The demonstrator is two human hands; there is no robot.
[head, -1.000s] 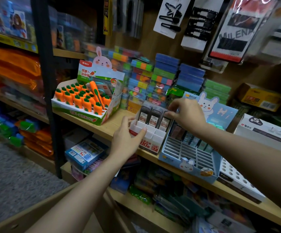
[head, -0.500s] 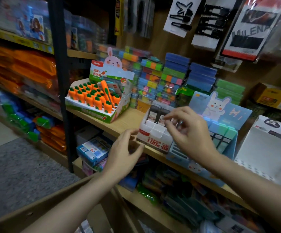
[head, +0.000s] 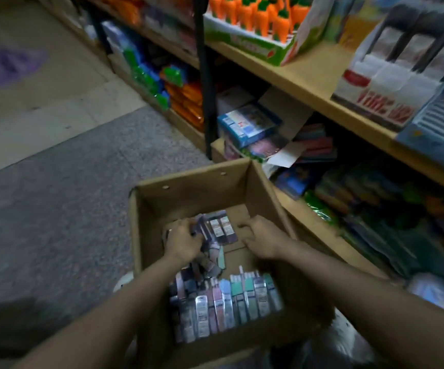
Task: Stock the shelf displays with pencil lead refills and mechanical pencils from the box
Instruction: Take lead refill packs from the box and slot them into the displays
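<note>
An open cardboard box (head: pixel 194 178) stands on the floor below me. A loose pile of dark lead refill packs (head: pixel 222 228) lies at its far end, and a row of pastel and grey packs (head: pixel 229 302) stands along its near side. My left hand (head: pixel 182 239) is inside the box, fingers curled over the left part of the dark pile. My right hand (head: pixel 262 237) hovers just right of that pile, loosely curled, with nothing visible in it. On the shelf at upper right, the white refill display (head: pixel 391 75) holds three dark packs.
A blue slotted display (head: pixel 439 121) sits right of the white one, and a carrot-eraser display (head: pixel 255 27) to its left on the wooden shelf (head: pixel 308 75). A black upright post (head: pixel 205 75) divides the shelving. Lower shelves are packed with stationery. Grey carpet (head: pixel 69 195) lies left of the box.
Both hands left the white display on the shelf and dropped into the box. My view swung down from the shelf to the box and floor.
</note>
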